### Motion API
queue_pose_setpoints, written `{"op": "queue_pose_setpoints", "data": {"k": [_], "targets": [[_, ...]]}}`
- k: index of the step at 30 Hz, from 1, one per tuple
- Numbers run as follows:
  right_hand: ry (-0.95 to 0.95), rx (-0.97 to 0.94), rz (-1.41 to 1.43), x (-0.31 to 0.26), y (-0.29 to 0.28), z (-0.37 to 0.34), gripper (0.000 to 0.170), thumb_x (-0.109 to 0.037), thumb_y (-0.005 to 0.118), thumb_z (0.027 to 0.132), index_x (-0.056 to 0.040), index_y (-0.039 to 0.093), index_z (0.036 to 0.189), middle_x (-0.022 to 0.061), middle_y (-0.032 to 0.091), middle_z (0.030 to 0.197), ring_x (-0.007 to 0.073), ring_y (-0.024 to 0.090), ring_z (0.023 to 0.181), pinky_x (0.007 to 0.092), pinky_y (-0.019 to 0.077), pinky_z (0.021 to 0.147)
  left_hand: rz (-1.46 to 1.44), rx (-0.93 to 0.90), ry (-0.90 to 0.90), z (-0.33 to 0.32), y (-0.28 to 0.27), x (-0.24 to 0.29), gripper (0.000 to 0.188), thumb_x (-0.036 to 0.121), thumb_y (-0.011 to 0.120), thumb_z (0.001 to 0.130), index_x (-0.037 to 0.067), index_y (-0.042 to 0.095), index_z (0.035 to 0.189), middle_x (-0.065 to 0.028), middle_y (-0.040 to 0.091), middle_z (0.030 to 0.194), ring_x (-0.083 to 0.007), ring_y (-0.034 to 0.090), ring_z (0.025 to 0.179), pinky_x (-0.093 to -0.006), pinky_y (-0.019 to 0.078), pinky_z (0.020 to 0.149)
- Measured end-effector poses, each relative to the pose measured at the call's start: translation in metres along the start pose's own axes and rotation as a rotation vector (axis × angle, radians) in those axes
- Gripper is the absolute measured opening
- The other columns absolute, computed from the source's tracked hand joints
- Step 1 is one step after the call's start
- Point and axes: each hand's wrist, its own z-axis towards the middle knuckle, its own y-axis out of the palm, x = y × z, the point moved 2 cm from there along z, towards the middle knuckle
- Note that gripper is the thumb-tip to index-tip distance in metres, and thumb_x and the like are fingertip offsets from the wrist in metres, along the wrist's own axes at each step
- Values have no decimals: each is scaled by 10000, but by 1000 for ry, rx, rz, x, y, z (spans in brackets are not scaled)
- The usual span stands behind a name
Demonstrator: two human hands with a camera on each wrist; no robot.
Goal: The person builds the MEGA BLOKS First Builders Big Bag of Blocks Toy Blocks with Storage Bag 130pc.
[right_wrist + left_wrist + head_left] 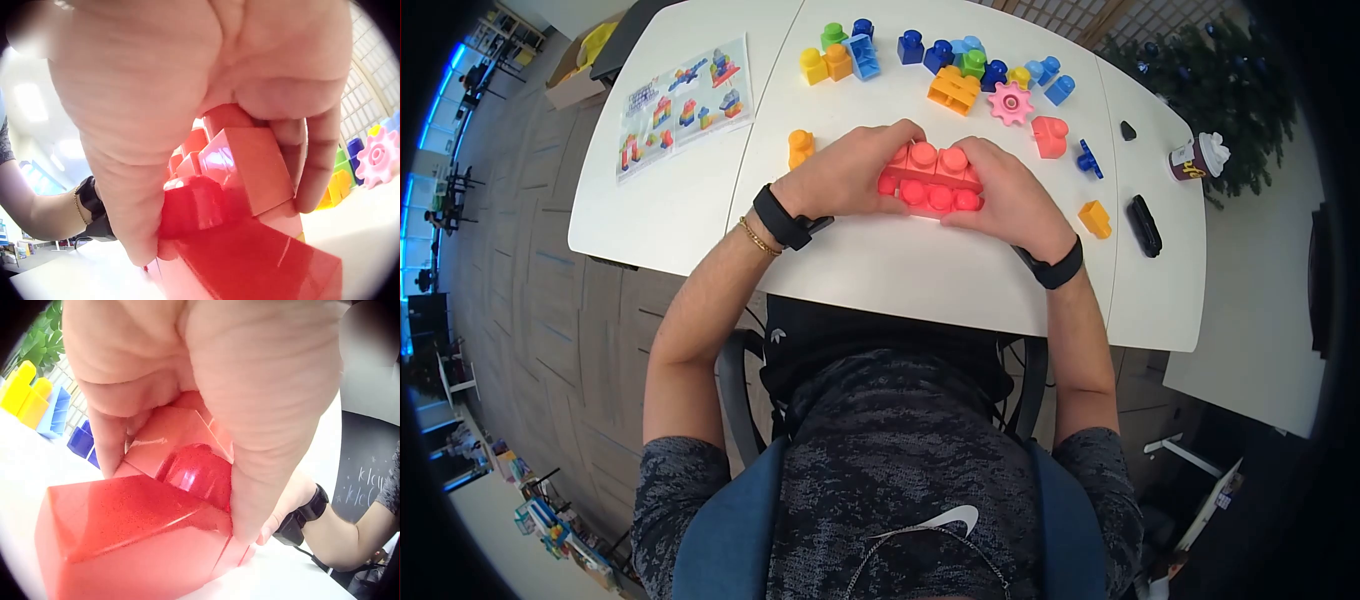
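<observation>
A stack of red toy building blocks (930, 192) is between both hands over the near middle of the table. My left hand (850, 172) grips its left end, thumb on the near side and fingers on the far side. The right hand (1018, 198) holds the opposite end in the same way. Round studs show along the top and along a lower front row. Close up in the left wrist view, a sloped red block (137, 537) juts out below the palm. A similar sloped end (269, 256) sticks out under the right palm, beneath an upper block (250, 165).
Loose blue, green and yellow blocks lie along the far edge, near a pink gear (1010, 103). An orange block (801, 148) sits beyond the left hand. Rightward are a coral block (1050, 137), yellow block (1095, 219), black case (1144, 226) and cup (1190, 160). A picture sheet (685, 108) lies left.
</observation>
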Motion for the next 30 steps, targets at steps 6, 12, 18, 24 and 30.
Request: {"op": "queue_pose_setpoints", "data": {"k": [6,12,18,24,30], "targets": [[73,7,-99,-7,1,3,616,-250,984,677,-24,552,1054,185,677,987,398,706,959,460,573,812,75,6,9,4,-2,-1,686,291,974,747,-6,609,1246,-231,755,1038,-422,750,979,-452,610,843],[91,1,-102,-5,-2,5,610,-289,990,670,-35,541,995,193,692,922,399,718,892,475,569,765,114,-38,-10,9,-4,-3,690,319,961,742,-17,620,1238,-241,758,1000,-435,755,952,-466,617,822],[-23,79,-78,-10,-6,-7,932,-369,1006,664,3,575,1402,231,688,1296,401,677,1215,451,564,1010,108,22,5,-4,-4,-2,977,352,1013,679,34,539,1472,-232,715,1280,-403,711,1172,-451,592,964],[103,124,-144,-5,-28,-39,1147,-416,994,692,-30,437,1617,241,569,1512,408,590,1385,464,512,1135,128,129,-13,-38,-28,-1,1280,331,1059,589,103,399,1661,-187,638,1498,-378,643,1337,-436,565,1057],[332,-69,60,26,-16,-52,1101,-269,994,733,-12,412,1631,174,718,1154,283,722,1024,385,594,900,74,39,-124,-40,-24,-15,1153,164,1018,669,108,411,1647,-174,746,1285,-359,709,1212,-426,592,1007]]}}
